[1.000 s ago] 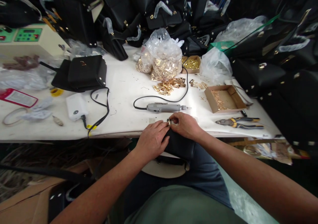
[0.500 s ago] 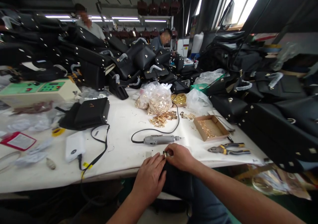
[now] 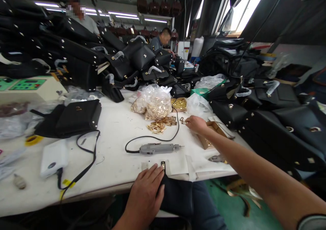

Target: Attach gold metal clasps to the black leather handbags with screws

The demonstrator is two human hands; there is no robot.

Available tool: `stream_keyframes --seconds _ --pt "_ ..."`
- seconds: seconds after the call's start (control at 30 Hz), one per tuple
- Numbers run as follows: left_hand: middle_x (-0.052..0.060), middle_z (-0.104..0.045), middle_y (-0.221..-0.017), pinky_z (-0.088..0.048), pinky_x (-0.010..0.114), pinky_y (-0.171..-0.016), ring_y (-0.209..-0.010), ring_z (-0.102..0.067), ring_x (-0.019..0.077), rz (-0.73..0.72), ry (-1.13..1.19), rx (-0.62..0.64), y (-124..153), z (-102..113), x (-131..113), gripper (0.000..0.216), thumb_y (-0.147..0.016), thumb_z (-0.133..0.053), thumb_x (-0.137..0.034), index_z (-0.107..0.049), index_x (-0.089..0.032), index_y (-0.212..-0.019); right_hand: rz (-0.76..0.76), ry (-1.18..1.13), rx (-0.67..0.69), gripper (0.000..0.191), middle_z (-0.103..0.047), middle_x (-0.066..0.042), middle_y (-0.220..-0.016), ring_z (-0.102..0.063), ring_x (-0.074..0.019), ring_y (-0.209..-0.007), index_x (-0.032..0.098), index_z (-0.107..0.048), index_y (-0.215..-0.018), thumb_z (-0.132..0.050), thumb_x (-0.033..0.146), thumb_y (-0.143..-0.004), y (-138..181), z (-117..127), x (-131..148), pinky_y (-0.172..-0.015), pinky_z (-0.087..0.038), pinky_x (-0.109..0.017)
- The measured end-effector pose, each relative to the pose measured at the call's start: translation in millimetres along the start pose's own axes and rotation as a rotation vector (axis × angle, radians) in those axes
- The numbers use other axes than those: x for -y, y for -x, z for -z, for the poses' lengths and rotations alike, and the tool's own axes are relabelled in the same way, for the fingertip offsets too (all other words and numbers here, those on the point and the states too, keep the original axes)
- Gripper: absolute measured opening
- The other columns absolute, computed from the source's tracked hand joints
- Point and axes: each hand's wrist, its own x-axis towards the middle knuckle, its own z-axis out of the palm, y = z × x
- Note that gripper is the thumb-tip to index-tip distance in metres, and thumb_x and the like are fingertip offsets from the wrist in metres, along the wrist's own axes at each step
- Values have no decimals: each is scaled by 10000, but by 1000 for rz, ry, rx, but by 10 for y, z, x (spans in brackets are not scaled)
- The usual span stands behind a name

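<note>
Left hand [image 3: 145, 197]: palm down, fingers flat and spread. It presses on the black bag piece [image 3: 178, 197] at the near edge of the bench [image 3: 119, 128], 6 o'clock in my view. It grips nothing.
Gold clasp [image 3: 163, 164]: on the top edge of the bag piece, at 1 o'clock from the left fingertips and just beside them. Long axis runs 12-to-6.
Right hand [image 3: 196, 124]: arm stretched out to 1 o'clock, well apart from the clasp. Fingers drawn together at the tips. I can't tell whether they hold anything.
Loose gold fittings [image 3: 182, 120]: at 9 o'clock from the right fingertips, just beside them. The right hand is clearly the nearer one.
Cardboard box [image 3: 216, 128]: under the right wrist, partly hidden by the arm.
Electric driver [image 3: 158, 148]: between the two hands, lying 9-to-3 with its tip at 3. Neither hand touches it.
Pliers [image 3: 216, 158]: at 3 o'clock from the clasp, half hidden under the forearm.
</note>
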Motion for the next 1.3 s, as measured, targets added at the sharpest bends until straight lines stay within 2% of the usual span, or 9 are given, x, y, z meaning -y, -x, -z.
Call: stream_keyframes --seconds 0.17,0.37,0.63,0.77,0.83,1.0,1.13,1.2,1.3 --pt "19 -686 -1370 -519 460 -1015 -1271 -630 272 29 44 -37 -26 7 -17 403 -886 -554 -152 -651 -224 -1270 -11 70 91 237 -724 -85 -1224 -657 -261 -1140 267 -782 -1115 -625 307 -943 -406 -180 -74 -920 -500 -337" --pt "-5 -698 -1350 -521 453 -1009 -1252 -643 259 46 82 -62 -44 31 -38 386 -886 -562 -165 -656 -236 -1253 -13 86 170 286 -672 -96 -1239 -651 -238 -1112 173 -678 -1177 -626 392 -1001 -500 -261 -25 -981 -537 -470" --pt "26 -712 -1324 -519 447 -1010 -1239 -647 265 44 80 -75 -32 21 -52 394 -868 -565 -146 -662 -226 -1242 -40 -14 177 276 -672 -88 -1201 -670 -220 -1041 162 -662 -1182 -643 366 -997 -534 -184 -18 -913 -577 -438" --pt "41 -702 -1339 -511 457 -1019 -1258 -635 273 56 82 -51 -23 8 -48 408 -866 -576 -152 -655 -225 -1260 -21 -185 96 124 -740 -58 -995 -696 -204 -934 158 -721 -943 -720 279 -915 -479 -82 5 -828 -566 -330" --pt "41 -693 -1355 -503 466 -1025 -1277 -621 276 71 97 -15 -21 18 -53 414 -871 -581 -156 -650 -222 -1273 0 -311 54 79 -761 -45 -907 -709 -190 -865 162 -729 -899 -710 236 -876 -339 -25 44 -737 -541 -260" --pt "55 -659 -1404 -466 492 -1070 -1349 -560 283 98 142 95 -32 64 -77 383 -918 -584 -210 -645 -210 -1296 82 -692 102 293 -769 -42 -926 -700 -139 -769 170 -671 -1146 -641 341 -910 459 -106 311 -631 -521 -212" --pt "77 -662 -1393 -455 498 -1079 -1359 -546 284 106 146 126 -42 80 -85 357 -943 -581 -234 -654 -197 -1291 55 -1186 313 315 -749 -52 -817 -669 -141 -680 154 -704 -962 -763 423 -808 1160 -405 638 -590 -514 -227" --pt "85 -668 -1377 -458 493 -1079 -1360 -542 283 105 144 129 -48 91 -94 346 -950 -579 -236 -659 -197 -1284 -26 -1251 375 322 -734 -36 -748 -641 -127 -620 157 -706 -902 -792 442 -777 1348 -555 764 -560 -503 -221" --pt "86 -668 -1362 -462 487 -1074 -1357 -537 284 109 138 140 -60 110 -111 332 -949 -583 -240 -665 -201 -1268 -102 -1282 398 290 -722 -20 -692 -625 -114 -570 159 -699 -887 -795 411 -782 1409 -682 862 -526 -498 -206"
